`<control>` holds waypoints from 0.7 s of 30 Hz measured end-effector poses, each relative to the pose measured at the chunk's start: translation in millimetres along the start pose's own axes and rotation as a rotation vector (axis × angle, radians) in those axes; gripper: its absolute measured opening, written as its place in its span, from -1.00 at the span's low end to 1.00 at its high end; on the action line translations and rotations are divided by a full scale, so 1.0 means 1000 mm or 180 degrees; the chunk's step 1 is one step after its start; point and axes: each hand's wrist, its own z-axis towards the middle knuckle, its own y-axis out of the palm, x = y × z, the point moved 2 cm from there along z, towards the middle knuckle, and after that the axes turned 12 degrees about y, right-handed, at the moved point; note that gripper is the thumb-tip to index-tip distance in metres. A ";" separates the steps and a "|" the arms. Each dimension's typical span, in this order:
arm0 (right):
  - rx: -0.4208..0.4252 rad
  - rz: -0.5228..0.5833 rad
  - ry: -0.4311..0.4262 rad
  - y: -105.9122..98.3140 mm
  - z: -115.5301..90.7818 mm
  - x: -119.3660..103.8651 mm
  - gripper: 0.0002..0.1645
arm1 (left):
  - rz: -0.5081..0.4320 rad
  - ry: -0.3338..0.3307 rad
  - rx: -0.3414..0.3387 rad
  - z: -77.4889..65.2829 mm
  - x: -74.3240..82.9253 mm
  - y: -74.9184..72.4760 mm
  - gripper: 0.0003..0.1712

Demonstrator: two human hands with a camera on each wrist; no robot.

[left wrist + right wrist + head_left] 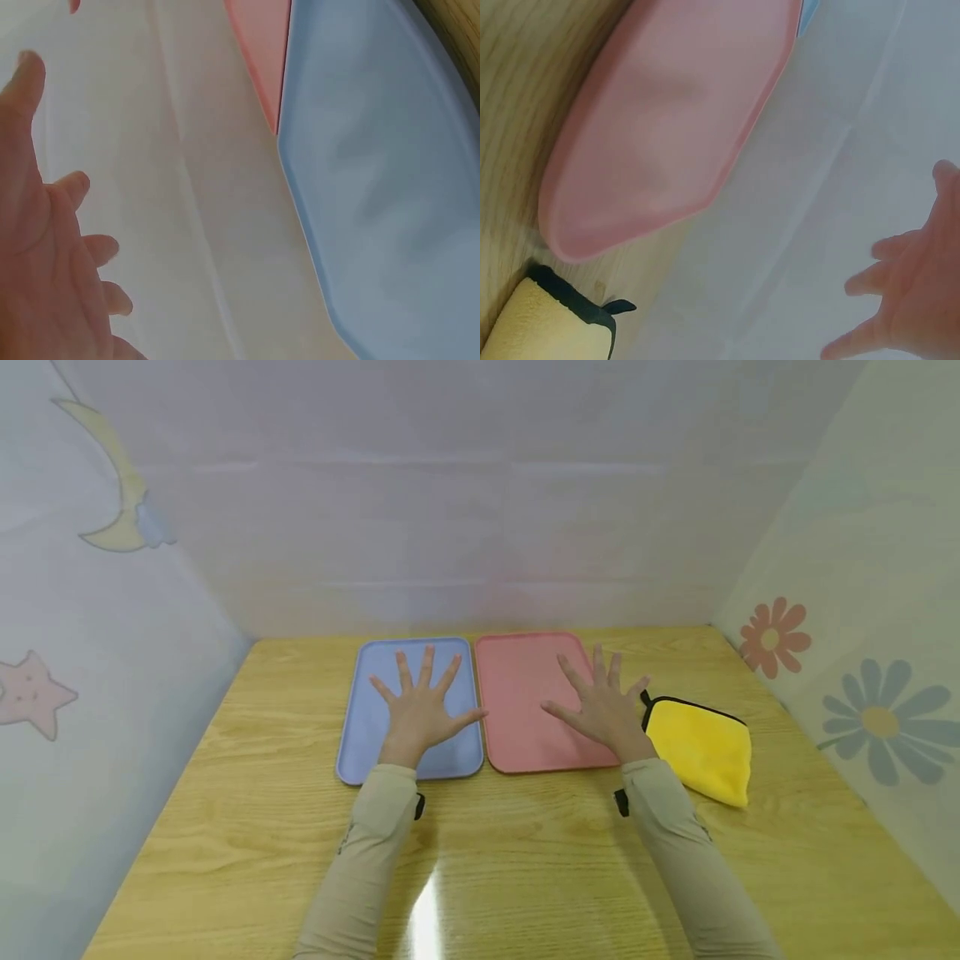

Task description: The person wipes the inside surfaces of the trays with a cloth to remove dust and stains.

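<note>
My left hand (418, 717) is spread wide above the blue tray (360, 727), all fingers straight and holding nothing. Over the right part of the pink tray (517, 693), my right hand (603, 710) has its fingers fanned out in the same way, with nothing in it. The two trays lie side by side, and both are bare. In the left wrist view the palm (45, 255) is raised well off the blue tray. The right wrist view likewise has the hand (922, 277) apart from the pink tray. Just right of the right hand lies a yellow cloth pouch (701, 747) with black edging.
A wooden table (262, 827) carries the trays and the pouch. Pale sheets enclose it: a back wall (450, 527), a left side with a moon (112, 468) and a star (36, 693), and a right side with flower prints (881, 721).
</note>
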 end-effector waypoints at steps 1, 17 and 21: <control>-0.0003 0.0013 0.0002 0.000 0.000 0.000 -0.03 | -0.0025 -0.0009 0.0014 0.000 -0.001 0.000 0.01; 0.0073 0.0140 0.0141 -0.001 -0.013 0.006 -0.35 | -0.0141 -0.0030 0.0645 -0.006 -0.012 0.001 -0.40; 0.0169 0.0155 0.0115 -0.001 -0.020 0.007 -0.46 | -0.0307 -0.0109 0.0822 -0.012 -0.018 0.000 -0.56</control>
